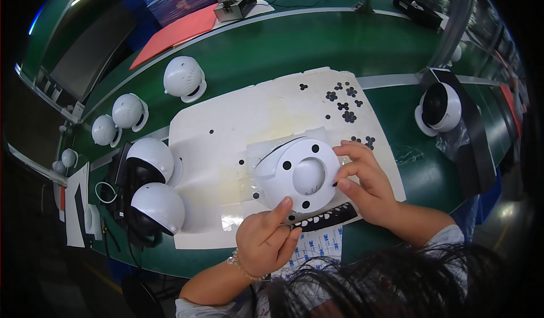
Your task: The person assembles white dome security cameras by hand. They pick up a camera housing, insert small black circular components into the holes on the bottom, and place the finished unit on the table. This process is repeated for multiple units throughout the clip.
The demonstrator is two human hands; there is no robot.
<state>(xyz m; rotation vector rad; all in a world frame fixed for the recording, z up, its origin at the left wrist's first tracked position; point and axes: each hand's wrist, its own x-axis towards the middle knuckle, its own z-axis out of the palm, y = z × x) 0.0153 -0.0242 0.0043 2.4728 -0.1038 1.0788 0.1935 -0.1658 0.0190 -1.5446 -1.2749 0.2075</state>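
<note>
- Green bench (272, 40) across head view, metal posts at its edges; cream cardboard sheet (204, 182) spread on near part, loose black pads (349, 117) clustered toward its upper right, a few single dots elsewhere.
- White rounded device (276, 181) near sheet's lower middle, lying on clear wrap, ring-shaped base (324, 158) facing up.
- Left hand (263, 241): index finger stretched to device's lower-left edge, other fingers curled, thumb apart from index; dark spot at fingertip, cannot tell whether anything held.
- Right hand (365, 190): fingers half bent around ring's right side, thumb tip beside a dark dot; cannot tell whether pinching it or merely steadying the rim.
- Done, by judgement: dots seated at upper, left and lower parts of ring; fourth, at right, perhaps just being settled. Probably near complete on this piece.
- Left over: black strip (326, 217) with pale round gaps, below device.
- More white units (150, 156) at left, beyond and far right; undersides mostly hidden, cannot tell whether dotted.
</note>
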